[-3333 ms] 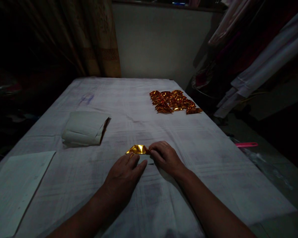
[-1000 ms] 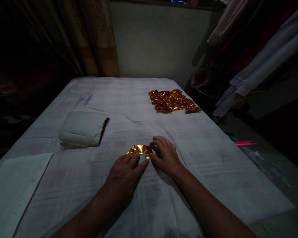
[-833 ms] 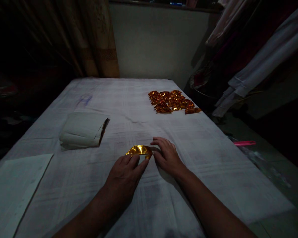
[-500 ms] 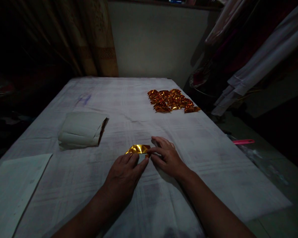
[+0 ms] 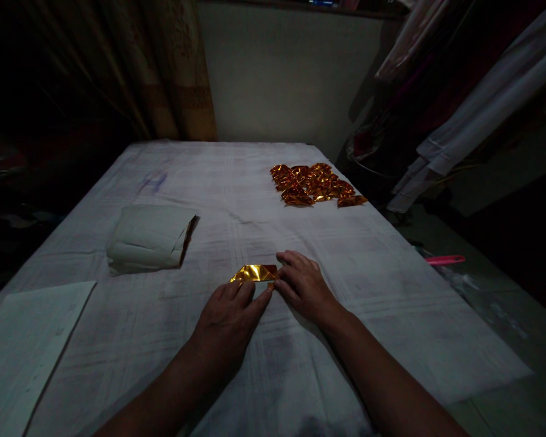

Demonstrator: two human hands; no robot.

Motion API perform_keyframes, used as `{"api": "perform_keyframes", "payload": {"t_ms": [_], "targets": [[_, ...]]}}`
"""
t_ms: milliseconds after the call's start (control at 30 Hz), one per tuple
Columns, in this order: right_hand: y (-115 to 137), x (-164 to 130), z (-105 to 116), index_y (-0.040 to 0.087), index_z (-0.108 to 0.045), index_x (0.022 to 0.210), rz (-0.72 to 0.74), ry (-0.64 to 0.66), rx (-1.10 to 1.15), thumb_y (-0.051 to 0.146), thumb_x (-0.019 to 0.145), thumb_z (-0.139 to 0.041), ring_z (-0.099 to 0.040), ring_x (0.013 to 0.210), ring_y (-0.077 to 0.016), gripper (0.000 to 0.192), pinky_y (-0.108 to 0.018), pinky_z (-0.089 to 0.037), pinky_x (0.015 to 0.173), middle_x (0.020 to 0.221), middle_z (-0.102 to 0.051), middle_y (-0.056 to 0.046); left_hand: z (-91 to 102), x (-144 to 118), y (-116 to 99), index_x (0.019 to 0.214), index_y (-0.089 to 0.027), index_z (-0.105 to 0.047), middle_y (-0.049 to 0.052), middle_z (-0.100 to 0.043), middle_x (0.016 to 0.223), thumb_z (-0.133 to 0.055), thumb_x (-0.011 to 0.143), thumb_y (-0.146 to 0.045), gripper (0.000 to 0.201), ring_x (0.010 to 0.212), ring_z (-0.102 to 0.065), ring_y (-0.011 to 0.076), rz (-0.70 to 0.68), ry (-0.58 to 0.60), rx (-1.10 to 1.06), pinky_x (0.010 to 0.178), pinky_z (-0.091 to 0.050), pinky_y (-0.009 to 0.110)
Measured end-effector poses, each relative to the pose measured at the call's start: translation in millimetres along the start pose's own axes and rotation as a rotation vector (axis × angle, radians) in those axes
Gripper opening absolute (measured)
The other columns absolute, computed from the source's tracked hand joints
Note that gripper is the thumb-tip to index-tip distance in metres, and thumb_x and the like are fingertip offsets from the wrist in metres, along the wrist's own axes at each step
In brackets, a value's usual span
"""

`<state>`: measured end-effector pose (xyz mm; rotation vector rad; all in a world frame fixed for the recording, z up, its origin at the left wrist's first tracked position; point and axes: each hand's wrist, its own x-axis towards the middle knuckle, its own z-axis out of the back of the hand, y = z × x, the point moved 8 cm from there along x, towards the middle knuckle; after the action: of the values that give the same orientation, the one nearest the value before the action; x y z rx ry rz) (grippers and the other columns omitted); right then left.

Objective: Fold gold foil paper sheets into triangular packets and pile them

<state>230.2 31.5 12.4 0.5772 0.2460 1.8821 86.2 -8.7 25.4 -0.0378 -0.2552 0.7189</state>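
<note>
A table (image 5: 391, 315) covered with a pale, creased cloth carries a folded gold foil piece (image 5: 253, 274) near the front, a pile of folded gold foil pieces (image 5: 316, 184) at the far right, a stack of white sheets (image 5: 148, 238) on the left, and a flat white sheet (image 5: 22, 340) at the near-left corner.

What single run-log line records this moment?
left hand: pressing gold foil piece | right hand: fingers on its right end | folded foil pile: far right

A shiny gold foil piece (image 5: 253, 273) lies on a white cloth (image 5: 264, 206) faintly checked with pale lines. Farther off sits an orange-gold heap of foil pieces (image 5: 316, 184), a whitish paper stack (image 5: 148, 238) and a pink stick (image 5: 444, 260).
</note>
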Motion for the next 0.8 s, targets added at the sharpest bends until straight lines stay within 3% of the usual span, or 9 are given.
{"api": "perform_keyframes", "payload": {"t_ms": [400,467,567,800], "targets": [[-5,-3,11,0.024,-0.062,0.091,-0.045,-0.12,0.091,0.022,0.093,-0.052,-0.06,0.121,-0.0265,0.01,-0.047,-0.046,0.098,0.123,-0.069,-0.011,1.5,3,-1,0.144,-0.02,-0.05,0.013,-0.061,0.124,-0.048,0.095,-0.011,0.05,0.11,-0.057,0.0286,0.008,-0.007,0.03,0.089,-0.053,0.047],[-4,-4,12,0.024,-0.062,0.098,-0.044,-0.134,0.1,0.026,0.091,-0.056,-0.059,0.124,-0.0278,0.009,-0.048,-0.045,0.1,0.128,-0.067,-0.012,1.8,3,-2,0.144,-0.018,-0.05,0.014,-0.061,0.125,-0.048,0.095,-0.011,0.049,0.11,-0.057,0.0285,0.004,-0.008,0.037,0.091,-0.053,0.047],[-1,-4,8,0.022,-0.06,0.108,-0.057,-0.117,0.054,0.034,0.086,-0.065,-0.053,0.132,-0.0324,0.026,-0.052,-0.042,0.103,0.136,-0.062,-0.016,2.1,3,-2,0.144,-0.016,-0.05,0.014,-0.061,0.124,-0.047,0.095,-0.01,0.049,0.109,-0.058,0.0284,0.007,-0.016,0.041,0.09,-0.053,0.047],[-1,-2,0,0.022,-0.06,0.105,-0.118,-0.079,-0.016,0.036,0.085,-0.068,-0.047,0.137,-0.0354,0.026,-0.055,-0.039,0.106,0.141,-0.058,-0.017,4.1,2,-3,0.142,-0.015,-0.051,0.015,-0.061,0.125,-0.046,0.096,-0.01,0.047,0.108,-0.058,0.028,-0.001,-0.033,0.023,0.091,-0.052,0.047]]}}
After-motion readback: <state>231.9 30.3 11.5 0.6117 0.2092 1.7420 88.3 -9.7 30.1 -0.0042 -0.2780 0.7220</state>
